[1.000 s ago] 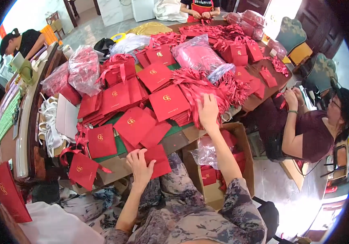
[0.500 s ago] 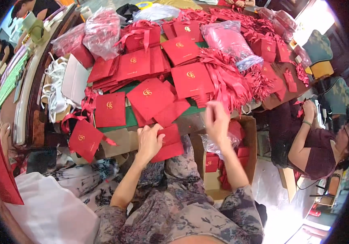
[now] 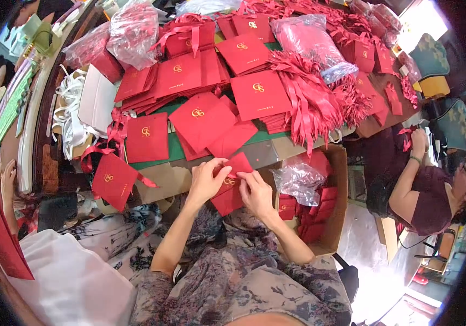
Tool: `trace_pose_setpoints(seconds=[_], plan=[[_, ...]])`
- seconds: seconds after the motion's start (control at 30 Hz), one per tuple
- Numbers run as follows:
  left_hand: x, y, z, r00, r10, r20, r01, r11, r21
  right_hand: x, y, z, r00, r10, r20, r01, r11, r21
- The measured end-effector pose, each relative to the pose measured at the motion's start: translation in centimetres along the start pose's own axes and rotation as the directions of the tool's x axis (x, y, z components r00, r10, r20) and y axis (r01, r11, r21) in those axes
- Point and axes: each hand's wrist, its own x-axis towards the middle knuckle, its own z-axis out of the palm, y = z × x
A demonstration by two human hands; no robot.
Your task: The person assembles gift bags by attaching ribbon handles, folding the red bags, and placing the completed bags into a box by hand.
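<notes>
My left hand [image 3: 204,181] and my right hand [image 3: 256,192] both grip a small flat red paper bag [image 3: 231,187] with a gold emblem, just in front of the table's near edge. The bag is tilted between my fingers. On the table beyond lie several more flat red bags, such as a red bag [image 3: 203,120] and a larger red bag [image 3: 259,94]. A pile of red ribbon strips [image 3: 313,103] spills over the edge to the right.
An open cardboard box [image 3: 335,201] with red bags and a crumpled plastic wrapper [image 3: 300,182] stands on the floor at my right. A seated person [image 3: 423,190] works at the right, another person's hand [image 3: 5,179] at the left. White handles [image 3: 70,117] lie far left.
My right hand has come back from the ribbon pile down to the red bag that my left hand holds. The view has tilted lower toward my lap.
</notes>
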Motion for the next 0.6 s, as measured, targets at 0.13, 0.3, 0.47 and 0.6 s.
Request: trace_pose_setpoints(seconds=[0.13,0.3,0.47,0.6], plan=[[0.4,-0.7,1.1,0.992,0.038,-0.122,-0.037,0.999,0.006,0.8,-0.9,-0.5,0.996,-0.066,-0.053,0.066,0.998,-0.011],[-0.2,-0.4,0.9,0.991,-0.102,-0.081,0.084,0.976,-0.199,2.8,-2.4,0.8,0.994,-0.087,-0.061,0.086,0.996,-0.023],[0.0,0.6,0.6,0.991,-0.114,-0.068,0.105,0.986,-0.13,3.2,-1.6,1.4,0.997,-0.036,-0.065,0.043,0.993,0.11],[-0.2,-0.6,1.4,0.996,-0.074,-0.048,0.062,0.974,-0.218,3.2,-0.7,1.2,0.997,-0.018,-0.08,0.031,0.985,0.17]])
